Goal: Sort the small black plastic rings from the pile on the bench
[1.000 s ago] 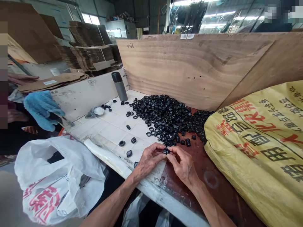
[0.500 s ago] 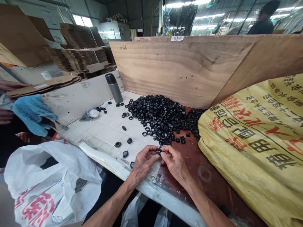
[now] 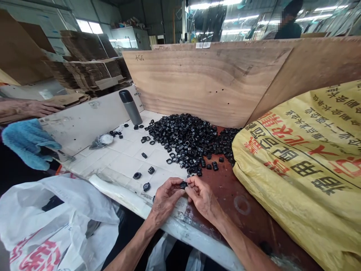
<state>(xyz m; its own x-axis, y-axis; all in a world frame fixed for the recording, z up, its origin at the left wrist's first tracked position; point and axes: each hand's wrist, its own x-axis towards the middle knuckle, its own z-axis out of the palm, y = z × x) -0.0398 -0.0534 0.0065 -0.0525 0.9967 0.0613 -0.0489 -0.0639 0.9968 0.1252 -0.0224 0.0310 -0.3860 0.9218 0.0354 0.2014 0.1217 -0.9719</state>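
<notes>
Pinching one small black part [image 3: 183,185] between them, the left hand [image 3: 166,195] and right hand [image 3: 203,195] close thumb and fingertips on its opposite sides, just above the table. The forearms cross the table's pale padded front edge [image 3: 124,191]. Pale tiles [image 3: 118,162] stretch to the left of the hands, and a red-brown surface [image 3: 225,192] lies between the right hand and one yellow sack [image 3: 287,169]. One wooden board [image 3: 197,79] stands behind the heap of black parts [image 3: 183,135], which are too many to count; one low pale board [image 3: 84,116] borders the left side. Four loose parts lie apart on the tiles, with another partly hidden by the left hand. Also present are one upright bottle [image 3: 131,109], one small clear bag [image 3: 100,141], one blue cloth [image 3: 28,143], one white bag [image 3: 62,222] and another person's hand [image 3: 36,108].
</notes>
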